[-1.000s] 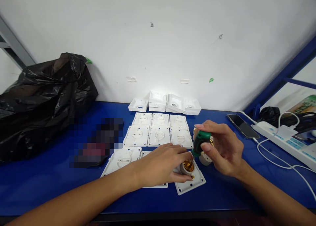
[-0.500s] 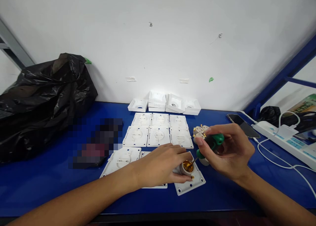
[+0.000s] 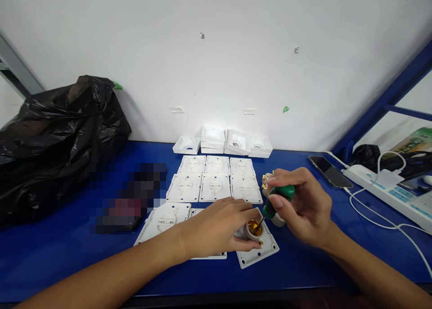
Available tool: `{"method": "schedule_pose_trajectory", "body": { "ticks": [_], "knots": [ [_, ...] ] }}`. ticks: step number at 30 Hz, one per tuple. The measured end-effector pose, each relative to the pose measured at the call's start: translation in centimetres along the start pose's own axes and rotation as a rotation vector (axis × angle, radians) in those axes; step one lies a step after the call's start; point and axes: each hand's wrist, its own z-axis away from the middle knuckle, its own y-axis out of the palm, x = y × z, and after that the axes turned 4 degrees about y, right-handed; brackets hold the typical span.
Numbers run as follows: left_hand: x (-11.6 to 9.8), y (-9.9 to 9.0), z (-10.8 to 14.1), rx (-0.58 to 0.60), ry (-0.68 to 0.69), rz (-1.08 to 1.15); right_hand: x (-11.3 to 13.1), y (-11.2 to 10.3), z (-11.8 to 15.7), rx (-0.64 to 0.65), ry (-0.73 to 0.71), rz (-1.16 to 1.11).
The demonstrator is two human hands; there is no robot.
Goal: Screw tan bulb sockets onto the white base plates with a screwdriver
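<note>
My left hand (image 3: 229,225) grips a lamp socket (image 3: 254,230) with a brass-coloured inside, held on a square white base plate (image 3: 251,258) that lies askew near the table's front. In my right hand (image 3: 308,210) is a green-handled screwdriver (image 3: 280,196), its shaft slanting down into the socket's opening. The tip is hidden inside. Behind the screwdriver, more lamp sockets (image 3: 268,180) stand partly covered by my right hand. Several white base plates (image 3: 215,187) lie in rows beyond my left hand, and others are partly under my left forearm.
White square covers (image 3: 212,140) are piled against the wall. A black plastic bag (image 3: 64,142) fills the left side, near a pixelated dark object (image 3: 133,201). On the right lie a phone (image 3: 330,171), a white power strip (image 3: 388,192) and loose white cables (image 3: 371,221).
My right hand and the screwdriver handle have shifted left, bringing the shaft more upright over the socket. My left hand still holds the socket in place. The view has moved slightly.
</note>
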Motion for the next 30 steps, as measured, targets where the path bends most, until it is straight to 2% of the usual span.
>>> {"method": "schedule_pose_trajectory", "body": {
  "ticks": [2,4,11,13,16,20,25,30],
  "knots": [
    [-0.1,0.0,0.0,-0.009,0.003,0.01,-0.3,-0.2,-0.2,0.146,-0.004,-0.078],
    [0.0,0.0,0.0,-0.019,0.005,0.012,-0.5,-0.2,-0.4,0.177,-0.017,-0.069],
    [0.1,0.2,0.1,-0.022,0.018,-0.015,-0.7,0.3,-0.1,-0.154,0.028,0.154],
    [0.1,0.2,0.1,-0.019,0.018,-0.017,-0.7,0.2,0.2,-0.164,-0.013,0.165],
    [0.0,0.0,0.0,-0.006,0.012,-0.019,-0.7,0.0,0.4,-0.105,-0.088,0.131],
    [0.0,0.0,0.0,-0.012,0.015,-0.015,-0.6,0.2,0.3,-0.068,-0.03,0.118],
    [0.1,0.2,0.1,-0.015,0.026,-0.041,-0.7,0.3,0.0,-0.138,0.098,0.106],
    [0.2,0.2,0.1,-0.013,0.027,-0.037,-1.2,0.1,0.0,-0.295,-0.014,0.16]
  ]
}}
